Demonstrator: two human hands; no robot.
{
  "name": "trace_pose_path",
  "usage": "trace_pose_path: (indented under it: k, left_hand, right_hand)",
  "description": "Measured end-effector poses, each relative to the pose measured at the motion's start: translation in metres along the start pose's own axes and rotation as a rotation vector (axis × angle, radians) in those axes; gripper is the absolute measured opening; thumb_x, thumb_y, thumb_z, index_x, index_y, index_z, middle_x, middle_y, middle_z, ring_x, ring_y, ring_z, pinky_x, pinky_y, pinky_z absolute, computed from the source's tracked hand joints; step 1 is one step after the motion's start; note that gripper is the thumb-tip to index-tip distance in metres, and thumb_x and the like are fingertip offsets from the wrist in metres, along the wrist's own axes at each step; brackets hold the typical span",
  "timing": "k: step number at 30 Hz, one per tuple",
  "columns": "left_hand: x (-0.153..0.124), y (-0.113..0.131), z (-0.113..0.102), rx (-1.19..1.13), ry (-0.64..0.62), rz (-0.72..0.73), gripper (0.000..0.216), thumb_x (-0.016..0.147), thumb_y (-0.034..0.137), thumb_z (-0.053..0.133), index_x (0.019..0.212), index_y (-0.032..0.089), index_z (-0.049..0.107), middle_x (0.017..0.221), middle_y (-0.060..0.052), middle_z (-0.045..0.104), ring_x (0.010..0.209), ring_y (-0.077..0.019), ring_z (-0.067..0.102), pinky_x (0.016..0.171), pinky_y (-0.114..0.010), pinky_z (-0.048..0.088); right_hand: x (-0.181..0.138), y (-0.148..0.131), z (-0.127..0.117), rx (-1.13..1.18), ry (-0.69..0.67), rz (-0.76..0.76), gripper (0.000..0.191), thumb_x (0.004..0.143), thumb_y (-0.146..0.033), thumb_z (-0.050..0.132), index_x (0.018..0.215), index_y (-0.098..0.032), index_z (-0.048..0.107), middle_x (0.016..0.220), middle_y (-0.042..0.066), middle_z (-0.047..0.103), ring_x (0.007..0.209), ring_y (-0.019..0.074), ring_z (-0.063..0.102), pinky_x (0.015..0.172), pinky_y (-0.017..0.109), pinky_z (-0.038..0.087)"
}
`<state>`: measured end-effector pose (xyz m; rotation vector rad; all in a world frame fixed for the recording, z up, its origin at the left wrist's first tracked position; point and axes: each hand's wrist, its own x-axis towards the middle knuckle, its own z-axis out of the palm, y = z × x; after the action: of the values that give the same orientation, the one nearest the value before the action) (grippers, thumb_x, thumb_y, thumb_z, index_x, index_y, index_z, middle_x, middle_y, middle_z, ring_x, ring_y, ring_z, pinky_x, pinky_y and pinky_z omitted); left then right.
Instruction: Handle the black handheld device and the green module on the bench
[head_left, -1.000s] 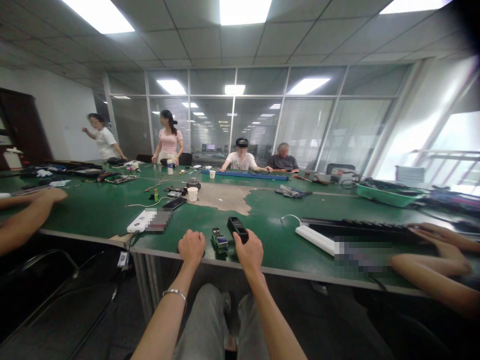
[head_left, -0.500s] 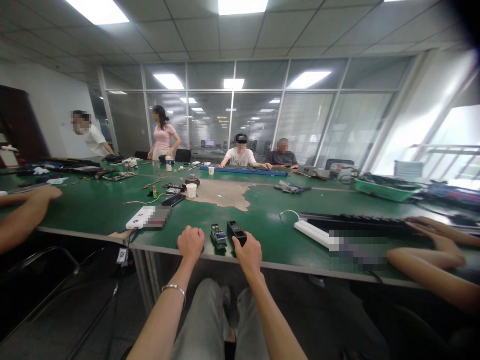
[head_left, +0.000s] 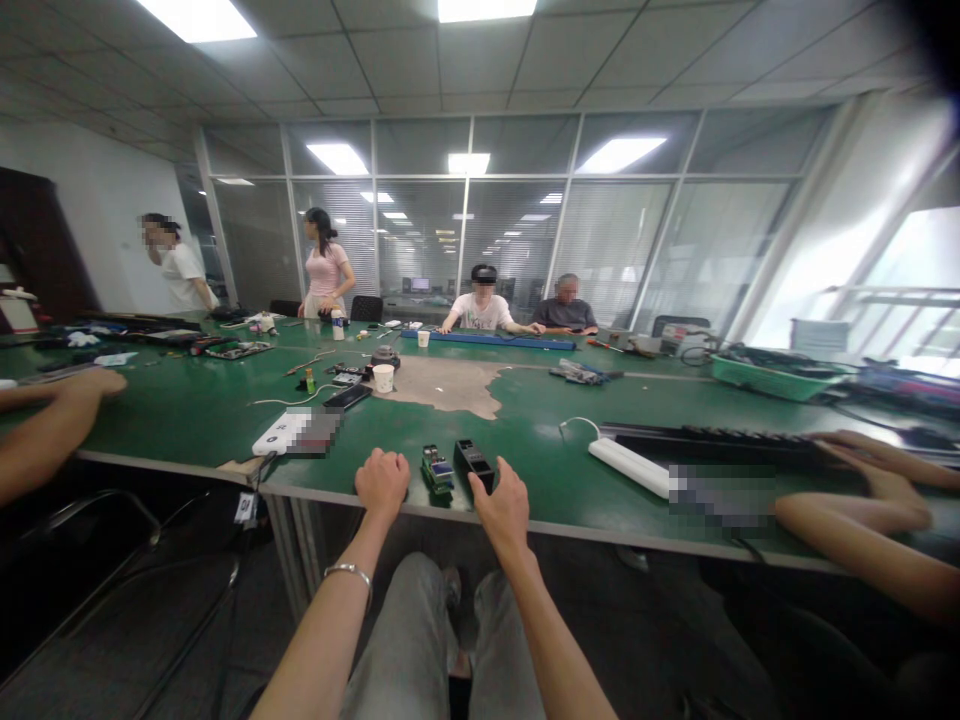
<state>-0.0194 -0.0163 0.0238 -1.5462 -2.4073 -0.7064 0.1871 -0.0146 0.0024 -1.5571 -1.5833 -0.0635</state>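
Note:
My left hand point(head_left: 383, 482) rests on the table's near edge, its fingers curled into a fist. Whatever may be inside it is hidden. Just right of it sits a small green circuit board point(head_left: 438, 475) with stacked parts and what looks like a little screen. Beyond that lies a black box-like case point(head_left: 472, 462) with openings in its top. My right hand point(head_left: 506, 505) is at the near end of this case, thumb and fingers spread apart. The thumb is close against the case; whether it touches is unclear.
The green table point(head_left: 540, 440) has a worn brown patch point(head_left: 450, 385). A paper cup point(head_left: 383, 378), a phone point(head_left: 347, 397) and a white power strip point(head_left: 281, 432) lie ahead-left. Rightward are another white strip point(head_left: 630, 468), a co-worker's arms point(head_left: 862, 510) and a green basket point(head_left: 776, 378).
My right hand has shifted slightly right, with thumb and fingers wider apart at the case. My left hand, the board and the case look unmoved. A standing person at far left has straightened up.

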Motion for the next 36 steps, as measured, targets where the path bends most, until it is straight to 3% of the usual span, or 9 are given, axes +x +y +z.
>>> trace_pose_path:
  k: [6,14,20,28,36]
  left_hand:
    - [0.001,-0.001,0.004,-0.018,-0.006,-0.002,0.048,0.093,0.045,0.034,0.093,0.019,0.075,0.098,-0.011,0.062,0.085,-0.0192,0.058,0.074,-0.029,0.037]
    - [0.001,-0.002,0.003,-0.007,0.01,0.004,0.048,0.093,0.044,0.034,0.091,0.019,0.075,0.096,-0.011,0.062,0.083,-0.0198,0.059,0.074,-0.03,0.038]
    - [0.0,-0.002,0.0,-0.004,-0.01,-0.002,0.047,0.094,0.043,0.034,0.094,0.02,0.075,0.098,-0.011,0.062,0.085,-0.0199,0.059,0.076,-0.03,0.039]
    - [0.0,-0.002,-0.001,-0.004,0.005,0.011,0.048,0.093,0.043,0.034,0.093,0.019,0.075,0.097,-0.011,0.062,0.085,-0.0213,0.06,0.074,-0.031,0.04]
    - [0.0,-0.002,0.0,-0.026,-0.005,-0.013,0.048,0.094,0.042,0.034,0.097,0.019,0.075,0.101,-0.012,0.063,0.092,-0.0206,0.059,0.079,-0.029,0.04]
  right_hand:
    - [0.002,-0.005,0.002,-0.027,-0.026,0.015,0.066,0.083,-0.049,0.059,0.129,-0.002,0.052,0.117,0.021,0.063,0.111,0.0302,0.056,0.094,0.036,0.039]
    - [0.002,-0.01,0.002,-0.084,-0.056,0.049,0.05,0.084,-0.043,0.059,0.12,-0.008,0.059,0.108,0.018,0.065,0.101,0.0288,0.059,0.086,0.034,0.04]
    - [0.005,-0.014,-0.005,0.011,-0.022,0.081,0.044,0.083,-0.044,0.058,0.112,-0.012,0.063,0.1,0.014,0.067,0.094,0.0266,0.061,0.08,0.032,0.041]
    - [0.019,-0.052,-0.023,0.139,0.047,0.019,0.042,0.083,-0.048,0.056,0.108,-0.015,0.064,0.098,0.01,0.068,0.09,0.0234,0.061,0.08,0.03,0.041]
    - [0.014,-0.084,-0.015,0.118,-0.038,-0.016,0.04,0.082,-0.048,0.06,0.104,-0.016,0.065,0.095,0.01,0.068,0.091,0.0227,0.061,0.08,0.029,0.041]
